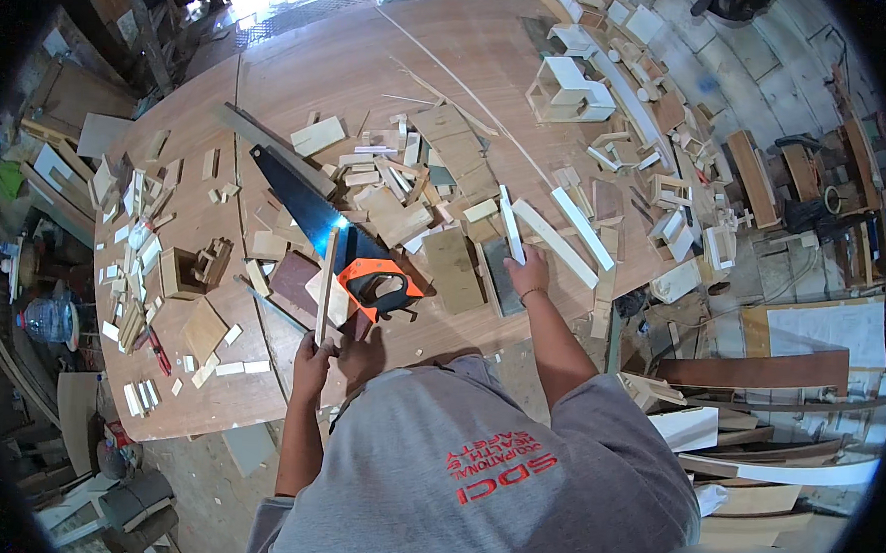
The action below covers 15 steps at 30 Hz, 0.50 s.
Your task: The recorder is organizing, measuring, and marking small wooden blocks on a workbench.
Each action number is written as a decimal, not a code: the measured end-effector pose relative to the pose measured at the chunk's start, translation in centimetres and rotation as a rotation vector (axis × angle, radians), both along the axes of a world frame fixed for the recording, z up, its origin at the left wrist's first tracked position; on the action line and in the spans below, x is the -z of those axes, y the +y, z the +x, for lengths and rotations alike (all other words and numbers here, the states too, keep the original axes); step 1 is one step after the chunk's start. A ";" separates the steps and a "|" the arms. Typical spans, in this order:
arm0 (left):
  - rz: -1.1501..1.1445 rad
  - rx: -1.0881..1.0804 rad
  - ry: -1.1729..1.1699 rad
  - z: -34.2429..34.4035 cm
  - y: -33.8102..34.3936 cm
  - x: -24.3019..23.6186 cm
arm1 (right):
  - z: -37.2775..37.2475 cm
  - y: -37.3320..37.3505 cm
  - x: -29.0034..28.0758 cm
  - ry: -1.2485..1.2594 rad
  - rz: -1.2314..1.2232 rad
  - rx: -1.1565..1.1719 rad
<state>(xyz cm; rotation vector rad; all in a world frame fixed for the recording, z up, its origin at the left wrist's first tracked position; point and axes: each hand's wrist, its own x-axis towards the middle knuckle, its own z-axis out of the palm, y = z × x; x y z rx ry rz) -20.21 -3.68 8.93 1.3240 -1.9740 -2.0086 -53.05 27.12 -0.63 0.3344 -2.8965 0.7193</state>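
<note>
My left hand is closed on a thin natural-wood strip that rises in front of a handsaw. The handsaw lies across the wood offcuts, its dark blade toward the upper left and its orange-and-black handle toward me. My right hand grips a short white-faced strip above a grey board. Two longer white strips lie just right of it. A tan block sits between the saw handle and my right hand.
The brown worktable carries scattered offcuts, small white wooden models at the upper right and red-handled pliers at the left. Boards are stacked off the right edge; a large water bottle stands off the left edge.
</note>
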 end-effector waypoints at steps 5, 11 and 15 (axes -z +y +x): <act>-0.010 0.014 0.010 -1.6 -0.5 -0.2 | -2.6 -0.7 1.0 -0.436 -0.194 0.116; 0.056 -0.006 0.087 -2.4 -1.0 -0.7 | -2.1 -2.0 1.3 -0.946 -1.242 0.234; 0.074 -0.026 0.053 -2.6 -0.9 -0.9 | -0.5 -4.2 -2.7 -0.894 -1.288 0.228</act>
